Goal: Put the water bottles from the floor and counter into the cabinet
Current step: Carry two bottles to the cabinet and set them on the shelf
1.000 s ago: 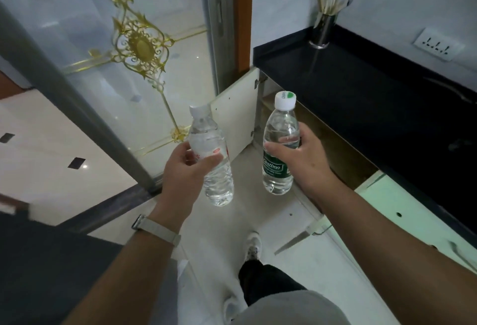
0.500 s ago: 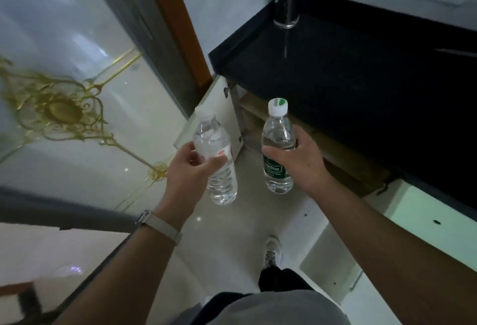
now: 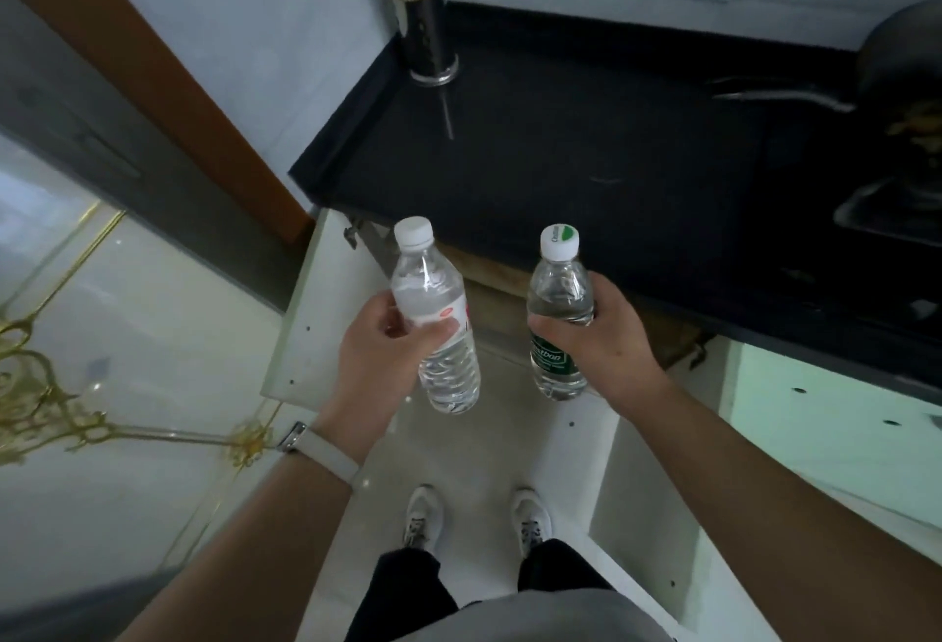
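Observation:
My left hand (image 3: 380, 353) grips a clear water bottle with a white and red label (image 3: 433, 315), held upright over the floor. My right hand (image 3: 601, 335) grips a second clear bottle with a green label (image 3: 558, 315), also upright. Both bottles have white caps and hang just in front of the black counter (image 3: 560, 157). Below the counter's edge the cabinet (image 3: 489, 284) stands with both doors swung out; its wooden inside shows only as a thin strip between the bottles.
The left cabinet door (image 3: 311, 325) and the right door (image 3: 657, 498) flank my feet (image 3: 476, 519). A holder of chopsticks (image 3: 428, 39) stands at the counter's back left corner, a dark pan (image 3: 902, 75) at the right. A glass door with gold ornament (image 3: 76, 386) is at left.
My view has swung right to face the counter squarely. Both hands keep their bottles and have drifted apart slightly; both feet now show below.

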